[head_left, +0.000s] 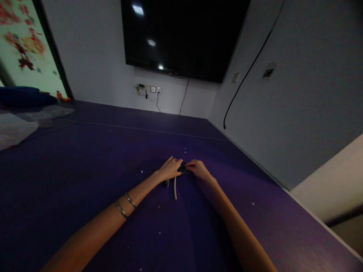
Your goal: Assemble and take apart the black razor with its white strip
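Note:
Low over the purple floor, my two hands meet at a small dark object (pixel 184 170), whose kind I cannot make out. My left hand (pixel 170 168) is closed at its left end, the thumb reaching toward it and some fingers hidden. From the other side, my right hand (pixel 199 169) pinches the same object between thumb and fingertips. A pale, cord-like strip (pixel 175 189) extends below my left hand toward me. Beside that strip, partly under my wrist, lies a short dark piece with a light edge (pixel 167 183).
The purple floor (pixel 113 226) has scattered white specks. A wall-mounted television (pixel 184 34) hangs ahead, above sockets (pixel 153 89) with plugged-in leads. A black cable (pixel 249 70) hangs along the right wall. Clear plastic wrapping (pixel 48 113) and a dark blue bundle (pixel 25 96) lie at left.

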A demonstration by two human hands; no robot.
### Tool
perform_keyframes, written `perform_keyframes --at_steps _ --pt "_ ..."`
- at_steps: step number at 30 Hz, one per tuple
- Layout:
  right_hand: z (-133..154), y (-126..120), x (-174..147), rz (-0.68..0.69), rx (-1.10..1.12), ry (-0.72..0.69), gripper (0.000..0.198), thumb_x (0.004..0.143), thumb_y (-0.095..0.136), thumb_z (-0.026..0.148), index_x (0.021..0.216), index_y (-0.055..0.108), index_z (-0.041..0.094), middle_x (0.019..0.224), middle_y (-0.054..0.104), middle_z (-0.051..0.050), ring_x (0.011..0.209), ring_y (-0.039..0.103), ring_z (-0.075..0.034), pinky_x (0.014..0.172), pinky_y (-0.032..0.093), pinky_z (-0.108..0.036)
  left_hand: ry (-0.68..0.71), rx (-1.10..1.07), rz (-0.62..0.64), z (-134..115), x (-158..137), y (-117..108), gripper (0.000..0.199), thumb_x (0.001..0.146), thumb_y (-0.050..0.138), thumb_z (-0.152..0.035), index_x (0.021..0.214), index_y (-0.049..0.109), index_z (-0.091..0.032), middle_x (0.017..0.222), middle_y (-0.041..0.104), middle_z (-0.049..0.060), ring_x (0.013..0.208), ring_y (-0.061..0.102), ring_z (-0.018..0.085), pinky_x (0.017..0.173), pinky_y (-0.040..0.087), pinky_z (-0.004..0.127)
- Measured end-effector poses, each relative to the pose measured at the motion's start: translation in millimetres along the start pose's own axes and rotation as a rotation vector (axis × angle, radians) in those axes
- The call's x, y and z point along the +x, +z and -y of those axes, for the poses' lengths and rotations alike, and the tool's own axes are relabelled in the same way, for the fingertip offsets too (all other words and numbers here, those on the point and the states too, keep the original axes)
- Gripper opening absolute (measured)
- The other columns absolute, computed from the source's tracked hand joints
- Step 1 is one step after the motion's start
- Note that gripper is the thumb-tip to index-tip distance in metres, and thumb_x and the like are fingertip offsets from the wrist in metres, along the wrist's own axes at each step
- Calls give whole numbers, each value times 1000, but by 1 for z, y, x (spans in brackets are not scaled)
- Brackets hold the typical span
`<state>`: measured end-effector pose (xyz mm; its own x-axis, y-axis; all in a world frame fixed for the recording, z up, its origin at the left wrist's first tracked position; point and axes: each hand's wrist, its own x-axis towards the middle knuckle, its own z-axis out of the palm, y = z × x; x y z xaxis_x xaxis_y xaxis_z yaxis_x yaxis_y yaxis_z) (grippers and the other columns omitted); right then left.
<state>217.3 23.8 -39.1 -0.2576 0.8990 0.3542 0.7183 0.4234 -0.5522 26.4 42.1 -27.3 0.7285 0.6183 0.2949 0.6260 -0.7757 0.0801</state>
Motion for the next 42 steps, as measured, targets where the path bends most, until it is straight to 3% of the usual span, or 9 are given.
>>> perform_keyframes --at_steps 8,12,16,20,28,35,42 --pt "0 -5 1 -4 9 -17 21 77 53 21 88 71 17 85 69 -7 78 61 -17 73 45 -27 14 36 -32 0 0 -1 53 74 60 -40 117 44 -14 106 61 11 105 52 22 99 28 39" --pt "3 -17 2 -65 21 37 22 76 53 23 87 71 16 86 69 -7 79 62 -18 73 45 -27 -1 75 -125 -5 1 -27 47 76 58 -40 114 48 -13 106 59 11 105 50 23 94 33 37" --pt "8 -27 4 -105 42 68 22 75 54 24 85 71 16 86 70 -7 80 62 -19 73 45 -27 -127 101 -187 -13 -1 -63 21 81 49 -31 94 57 -16 97 60 8 99 52 23 86 39 37" --pt "18 -33 4 -64 60 110 22 73 55 22 86 71 16 84 70 -7 78 62 -19 71 46 -28 -255 43 -83 -21 -11 -82 24 84 41 -30 87 60 -16 89 63 8 84 59 20 75 44 32" --pt "26 -28 7 22 83 77 23 72 55 22 86 71 14 82 70 -7 73 63 -18 70 46 -28 -455 19 261 -22 -50 -64 26 75 51 -39 82 65 -18 84 67 10 80 64 24 69 48 35" --pt "34 -20 11 72 67 33 23 74 53 23 85 71 15 83 71 -6 77 64 -19 70 46 -28 -481 16 259 -31 -63 -51 42 79 44 -51 89 65 -16 93 67 14 88 63 29 73 49 41" --pt "51 -12 15 -19 9 99 20 71 56 21 81 72 18 78 70 -5 73 64 -19 65 48 -26 -508 19 251 -36 -66 -42 32 80 46 -40 96 63 -17 95 67 13 91 62 28 75 48 39"
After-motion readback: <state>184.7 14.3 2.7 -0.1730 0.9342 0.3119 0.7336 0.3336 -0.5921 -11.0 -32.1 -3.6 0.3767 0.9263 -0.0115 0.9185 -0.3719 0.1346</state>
